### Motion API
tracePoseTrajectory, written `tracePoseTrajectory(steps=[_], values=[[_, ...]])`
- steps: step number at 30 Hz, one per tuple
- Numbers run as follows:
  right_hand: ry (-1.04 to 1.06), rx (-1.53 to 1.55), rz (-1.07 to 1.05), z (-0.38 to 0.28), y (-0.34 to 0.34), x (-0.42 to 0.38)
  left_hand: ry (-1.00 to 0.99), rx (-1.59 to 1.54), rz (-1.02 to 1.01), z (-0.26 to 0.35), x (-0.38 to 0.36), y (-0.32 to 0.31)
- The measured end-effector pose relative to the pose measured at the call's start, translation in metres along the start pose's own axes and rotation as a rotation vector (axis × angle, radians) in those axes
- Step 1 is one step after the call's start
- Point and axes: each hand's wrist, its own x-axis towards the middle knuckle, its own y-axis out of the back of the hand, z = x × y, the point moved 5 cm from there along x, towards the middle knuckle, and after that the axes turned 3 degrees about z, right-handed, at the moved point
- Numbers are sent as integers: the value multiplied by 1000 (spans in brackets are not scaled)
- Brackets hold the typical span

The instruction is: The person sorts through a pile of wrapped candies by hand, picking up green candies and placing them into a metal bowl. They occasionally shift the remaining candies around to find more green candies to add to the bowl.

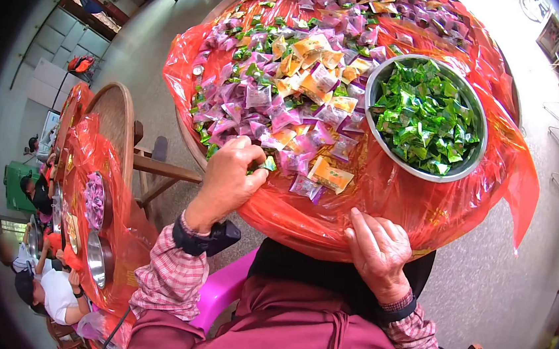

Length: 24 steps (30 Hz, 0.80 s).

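Observation:
My left hand is at the near left edge of a round table, its fingers closed on a small green-wrapped candy. Beside it lies a spread of purple-wrapped candies, mixed with green ones and some yellow-orange packets. One yellow packet lies near the front, to the right of my left hand. My right hand rests on the red plastic sheet at the near edge, fingers loosely bent and apart, with nothing seen in them. A steel bowl heaped with green-wrapped candies stands at the right.
On the left, another table covered in red plastic bears steel bowls and a bowl of purple-wrapped candies. Several people sit along it. A round woven tray leans between the tables. A pink chair is beneath me.

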Motion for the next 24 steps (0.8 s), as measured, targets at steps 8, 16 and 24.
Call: tracePoseTrajectory(steps=[8,16,24], values=[[5,-6,2,0,0,0,166,-731,-91,40,55,27],[5,-2,10,2,0,-2,-193,-874,94,131,114,23],[12,18,24,2,-1,-2,189,-505,-60,20,27,38]])
